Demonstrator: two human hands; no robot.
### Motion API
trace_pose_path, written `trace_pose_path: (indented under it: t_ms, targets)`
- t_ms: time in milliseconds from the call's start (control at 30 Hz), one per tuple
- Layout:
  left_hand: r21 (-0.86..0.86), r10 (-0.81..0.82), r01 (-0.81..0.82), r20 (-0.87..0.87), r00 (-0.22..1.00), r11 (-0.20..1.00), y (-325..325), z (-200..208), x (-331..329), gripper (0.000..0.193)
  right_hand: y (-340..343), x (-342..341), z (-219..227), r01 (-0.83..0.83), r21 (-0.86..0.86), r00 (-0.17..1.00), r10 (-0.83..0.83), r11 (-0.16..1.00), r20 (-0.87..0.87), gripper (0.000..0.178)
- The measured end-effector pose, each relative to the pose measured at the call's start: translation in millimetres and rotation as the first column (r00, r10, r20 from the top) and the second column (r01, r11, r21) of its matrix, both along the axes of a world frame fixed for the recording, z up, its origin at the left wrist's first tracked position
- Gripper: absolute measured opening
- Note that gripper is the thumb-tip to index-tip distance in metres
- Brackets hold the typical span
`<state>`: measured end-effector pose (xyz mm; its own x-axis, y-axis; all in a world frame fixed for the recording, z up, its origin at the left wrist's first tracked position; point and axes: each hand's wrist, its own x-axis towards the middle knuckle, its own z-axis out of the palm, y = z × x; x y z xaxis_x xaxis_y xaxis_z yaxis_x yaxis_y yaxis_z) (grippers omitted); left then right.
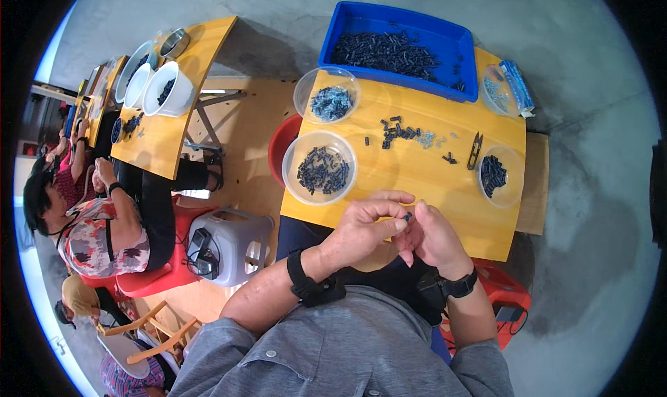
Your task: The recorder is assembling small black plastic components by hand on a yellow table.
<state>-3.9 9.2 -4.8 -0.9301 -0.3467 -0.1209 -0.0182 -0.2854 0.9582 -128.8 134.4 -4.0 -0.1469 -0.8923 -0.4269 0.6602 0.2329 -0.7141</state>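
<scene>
One small dark piece (408,217), partly hidden, is pinched between the fingertips of your left hand (367,220) and right hand (435,237), over the near edge of the yellow table (410,178). Beyond, to your left, a clear tub (319,198) holds dark pieces (323,172); farther, loose dark pieces (387,137) lie left of black snips (474,155). Farthest on the table sits a blue tray (446,41) of similar pieces (382,53).

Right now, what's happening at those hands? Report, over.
Left hand, right hand: together by the near edge of the table. Small dark piece between them, grip partly hidden. In the way: nothing seen; loose dark pieces and snips lie farther out.
</scene>
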Motion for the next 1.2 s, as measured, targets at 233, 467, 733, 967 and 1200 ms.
trace_pose_path:
  t_ms: [233,467,733,967,1200]
  targets:
    - [0.120,-0.044,0.043,0.010,0.999,0.992,-1,2,0,0.012,0,2,-8,-0.100,-0.013,0.954,0.100,0.995,0.284,0.056]
    - [0.145,-0.071,0.061,0.065,0.995,0.988,-3,1,-1,0.015,-3,6,-7,-0.213,0.070,0.896,0.166,0.975,0.411,0.060]
    - [0.335,-0.129,0.086,0.109,0.986,0.938,-5,2,-2,0.018,-9,17,-12,-0.117,0.103,0.927,0.071,0.988,0.367,0.054]
    - [0.286,-0.192,0.150,0.125,0.973,0.946,-10,-3,-4,0.018,-7,37,-17,0.107,0.021,0.838,-0.102,0.994,0.536,0.029]
    - [0.497,-0.282,0.124,0.256,0.925,0.859,-10,2,-9,0.024,-1,22,-12,0.050,0.177,0.872,-0.129,0.983,0.471,0.031]
